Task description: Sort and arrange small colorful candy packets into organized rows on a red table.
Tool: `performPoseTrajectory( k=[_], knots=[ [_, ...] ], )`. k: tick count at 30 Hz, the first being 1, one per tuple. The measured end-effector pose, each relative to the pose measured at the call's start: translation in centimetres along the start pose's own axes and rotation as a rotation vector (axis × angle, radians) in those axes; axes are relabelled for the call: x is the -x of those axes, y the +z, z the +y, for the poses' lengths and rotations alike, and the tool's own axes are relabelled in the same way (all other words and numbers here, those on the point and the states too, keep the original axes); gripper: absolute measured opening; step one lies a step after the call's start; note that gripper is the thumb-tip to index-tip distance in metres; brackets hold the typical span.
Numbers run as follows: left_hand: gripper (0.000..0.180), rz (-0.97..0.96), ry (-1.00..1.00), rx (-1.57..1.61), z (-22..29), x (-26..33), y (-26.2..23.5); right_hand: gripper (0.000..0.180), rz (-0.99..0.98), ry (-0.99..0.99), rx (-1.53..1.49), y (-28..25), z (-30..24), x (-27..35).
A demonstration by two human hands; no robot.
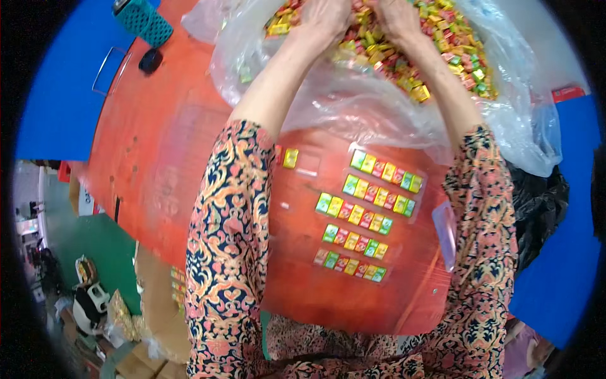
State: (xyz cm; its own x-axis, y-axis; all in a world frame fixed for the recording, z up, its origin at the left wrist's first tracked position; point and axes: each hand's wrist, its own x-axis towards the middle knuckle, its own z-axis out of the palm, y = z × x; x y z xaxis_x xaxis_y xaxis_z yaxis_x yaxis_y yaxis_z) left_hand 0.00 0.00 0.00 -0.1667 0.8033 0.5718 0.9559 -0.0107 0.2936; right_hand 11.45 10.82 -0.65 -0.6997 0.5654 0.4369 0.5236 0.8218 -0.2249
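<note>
Both my arms reach to the far side, over a heap of small wrapped candies (467, 60) in yellow, red and green. The heap lies in a large clear plastic bag (372, 114) spread wide. My left hand (325, 20) is over the left part of the heap, and my right hand (398, 22) is just to its right. The fingers of both are cut off by the upper edge or sunk among the candies. Nearer to me, several short rows of similar candies (355, 215) lie side by side in clear strips. A single yellow candy (290, 158) sits left of them.
A red table (158, 158) carries everything. On its far left are a teal woven holder (144, 22) and a round black object (150, 61). A pale purple flat piece (444, 235) is beside my right sleeve. Black plastic (536, 208) hangs at the right; a cardboard box (161, 297) stands lower left.
</note>
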Motion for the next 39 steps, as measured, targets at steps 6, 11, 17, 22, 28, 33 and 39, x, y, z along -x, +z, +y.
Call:
performPoseTrajectory(
  k=[6,11,17,22,28,33,39],
  knots=[
    [0.015,0.226,0.101,0.015,-0.8,-2.0,1.0,0.032,0.251,-0.033,0.008,-1.0,2.6,-3.6],
    [0.014,0.252,-0.077,0.232,1.2,-2.0,-0.2,0.031,0.072,0.103,-0.482,-8.4,-2.3,0.7],
    [0.027,-0.013,-0.736,0.965,-4.1,-0.6,2.0,0.014,-0.291,-0.029,-0.907,-6.1,-3.8,9.7],
    [0.024,-0.144,-0.876,1.169,3.9,9.5,-7.8,0.013,-0.460,0.272,-0.972,-2.1,-7.2,14.5],
    [0.022,-0.192,-0.931,0.768,0.9,14.8,-7.1,0.011,-0.231,-0.013,-0.589,0.4,-7.4,15.0],
    [0.026,-0.323,-0.784,0.375,0.1,15.9,-6.4,0.011,-0.292,0.055,-0.592,0.2,-7.6,15.5],
    [0.029,-0.342,-0.698,0.259,-0.1,16.2,-6.3,0.010,-0.265,0.127,-0.670,0.8,-8.0,15.2]
  ],
)
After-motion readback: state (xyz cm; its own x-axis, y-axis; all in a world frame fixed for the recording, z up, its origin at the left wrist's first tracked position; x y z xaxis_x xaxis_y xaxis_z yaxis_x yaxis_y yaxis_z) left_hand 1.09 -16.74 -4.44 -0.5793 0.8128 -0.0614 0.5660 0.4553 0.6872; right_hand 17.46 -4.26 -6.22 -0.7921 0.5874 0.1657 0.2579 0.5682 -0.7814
